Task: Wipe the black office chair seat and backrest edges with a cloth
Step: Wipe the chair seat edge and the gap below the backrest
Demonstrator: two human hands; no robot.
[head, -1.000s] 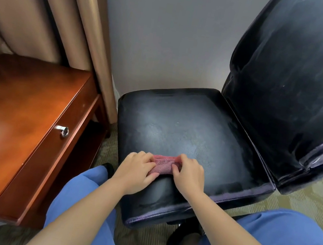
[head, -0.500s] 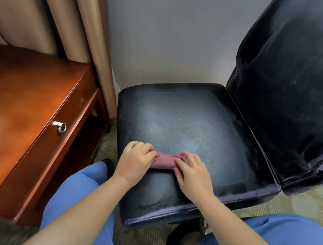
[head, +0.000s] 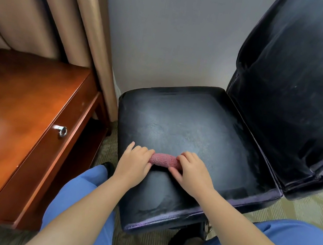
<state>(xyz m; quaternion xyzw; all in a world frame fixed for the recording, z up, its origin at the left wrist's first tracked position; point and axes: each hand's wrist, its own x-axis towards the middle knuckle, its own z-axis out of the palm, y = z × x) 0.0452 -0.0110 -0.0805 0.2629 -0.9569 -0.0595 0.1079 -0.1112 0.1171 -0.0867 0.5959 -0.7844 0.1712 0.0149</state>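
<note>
- Curtain (head: 53, 10): hung in tan folds at the far left, reaching down behind the desk.
- Desk (head: 9, 115): reddish wood, set just beside the chair; a metal ring pull (head: 61, 130) is fitted on its drawer front.
- Left hand (head: 133, 165): laid on the near part of the seat, fingers curled over the left end of the cloth, thumb beneath; the end is gripped, judged so that the roll can be pushed along without unrolling.
- Cloth (head: 164, 161): pink, terry-like, bunched into a short roll. It lies on the seat, towards the near edge, between the two hands. The long axis runs left to right across the view, roughly parallel to the near edge of the seat, so a broad band is likely covered in each pass.
- Right hand (head: 191, 172): fingers bent over the right end of the cloth, which is pinched and pressed down onto the seat.
- Seat (head: 187, 126): black, with a dull greyish film over most of it.
- Backrest (head: 302, 81): black, upright at the right, streaked; its edges are judged not yet wiped.
</note>
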